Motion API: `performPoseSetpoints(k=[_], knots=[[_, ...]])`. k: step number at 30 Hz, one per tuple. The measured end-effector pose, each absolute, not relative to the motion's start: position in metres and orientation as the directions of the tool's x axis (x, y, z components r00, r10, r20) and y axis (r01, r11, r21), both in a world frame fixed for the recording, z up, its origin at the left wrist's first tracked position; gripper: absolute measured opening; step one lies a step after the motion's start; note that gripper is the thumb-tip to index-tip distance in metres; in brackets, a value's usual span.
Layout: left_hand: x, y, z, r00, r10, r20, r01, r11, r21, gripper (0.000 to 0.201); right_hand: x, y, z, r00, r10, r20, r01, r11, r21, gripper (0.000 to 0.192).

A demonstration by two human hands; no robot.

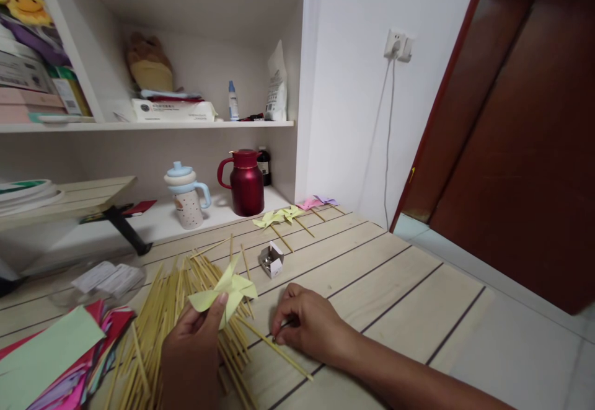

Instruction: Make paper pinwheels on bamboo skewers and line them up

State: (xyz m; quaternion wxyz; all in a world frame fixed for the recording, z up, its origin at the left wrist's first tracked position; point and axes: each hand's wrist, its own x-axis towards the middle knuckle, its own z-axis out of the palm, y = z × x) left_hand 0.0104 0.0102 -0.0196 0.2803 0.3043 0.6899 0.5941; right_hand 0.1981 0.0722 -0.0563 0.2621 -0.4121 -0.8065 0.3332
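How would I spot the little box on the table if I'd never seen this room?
Start at the dark red jug under the shelf, then come toward the hands along the wooden table. The small open cardboard box sits alone between the finished paper pinwheels and the pile of sticks. It is the only grey-white boxy thing there.

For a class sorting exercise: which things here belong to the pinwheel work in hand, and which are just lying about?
In use: yellow paper pinwheel in left hand; stick under right hand; stick pile; coloured paper; small pin box; finished pinwheels.

Lying about: red flask; cup; shelf bottle.
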Motion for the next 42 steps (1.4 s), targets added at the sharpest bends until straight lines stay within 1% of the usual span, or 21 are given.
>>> performPoseSetpoints(k=[4,7,13,18,21,24,28,31,35,39,42], knots=[[0.012,0.009,-0.017,-0.670,0.742,-0.011,0.101,0.106,0.989,0.040,0.198,0.073,-0.058,-0.516,0.842,0.156,0.497,0.443,-0.746,0.022],[0.013,0.009,-0.015,-0.675,0.737,-0.033,0.060,0.100,0.993,0.038,0.198,0.072,-0.058,-0.526,0.836,0.158,0.489,0.449,-0.748,0.025],[0.012,0.010,-0.017,-0.678,0.735,-0.029,0.059,0.093,0.994,0.036,0.197,0.071,-0.060,-0.529,0.832,0.168,0.464,0.449,-0.764,0.020],[0.012,0.010,-0.020,-0.654,0.754,-0.064,-0.007,0.079,0.997,0.038,0.197,0.071,-0.061,-0.511,0.843,0.170,0.461,0.436,-0.773,0.022],[0.013,0.010,-0.017,-0.673,0.737,-0.058,0.016,0.093,0.996,0.035,0.197,0.070,-0.060,-0.519,0.837,0.175,0.457,0.444,-0.771,0.021],[0.015,0.008,-0.012,-0.665,0.746,-0.037,0.026,0.073,0.997,0.034,0.197,0.069,-0.058,-0.524,0.833,0.179,0.448,0.448,-0.774,0.020],[0.017,0.007,-0.007,-0.665,0.744,-0.064,0.005,0.090,0.996,0.037,0.197,0.067,-0.056,-0.516,0.837,0.182,0.421,0.433,-0.797,0.022],[0.017,0.010,-0.006,-0.669,0.739,-0.079,-0.027,0.083,0.996,0.037,0.195,0.067,-0.051,-0.507,0.839,0.197,0.337,0.403,-0.851,0.025],[0.015,0.015,-0.009,-0.666,0.738,-0.104,-0.069,0.078,0.995,0.036,0.189,0.068,-0.025,-0.492,0.835,0.245,0.117,0.342,-0.932,0.020],[0.014,0.017,-0.012,-0.655,0.752,-0.079,-0.069,0.044,0.997,0.037,0.174,0.070,0.006,-0.490,0.809,0.325,-0.004,0.370,-0.929,0.014],[0.010,0.017,-0.013,-0.655,0.750,-0.095,-0.079,0.057,0.995,0.038,0.160,0.073,0.013,-0.453,0.820,0.350,-0.071,0.358,-0.931,0.015]])
